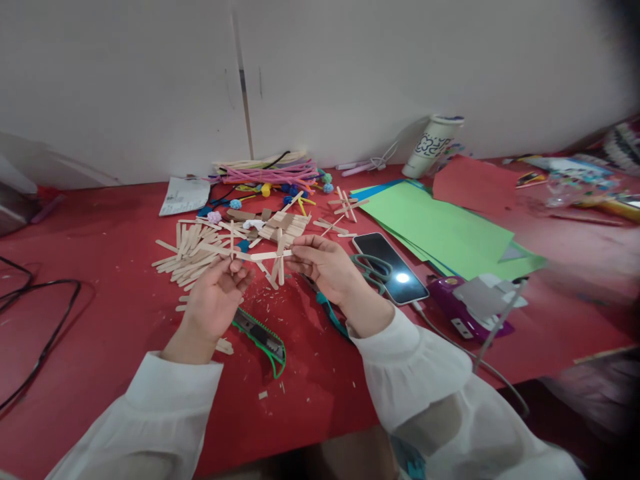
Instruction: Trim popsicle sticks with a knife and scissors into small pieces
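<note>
Both hands are raised over the table, fingertips pinched. My left hand [215,300] grips a cross of wooden craft sticks [231,235] near its middle. In my right hand [325,267] is a second piece made of crossed craft sticks [280,265], held by one stick's end. The tips of the two pieces meet or overlap between my hands; whether they are joined I cannot tell. Beneath my left hand lies a green utility knife [260,337]. A loose pile of craft sticks [190,253] spreads behind it, partly hidden by the hand.
Grey-handled scissors [373,270] and a phone [393,267] lie right of my right hand. Green paper sheets [445,227], a purple power adapter [460,307] and a patterned tumbler [433,147] are farther right. Pink pipe cleaners [270,173] lie at the back; a black cable [55,283] at left.
</note>
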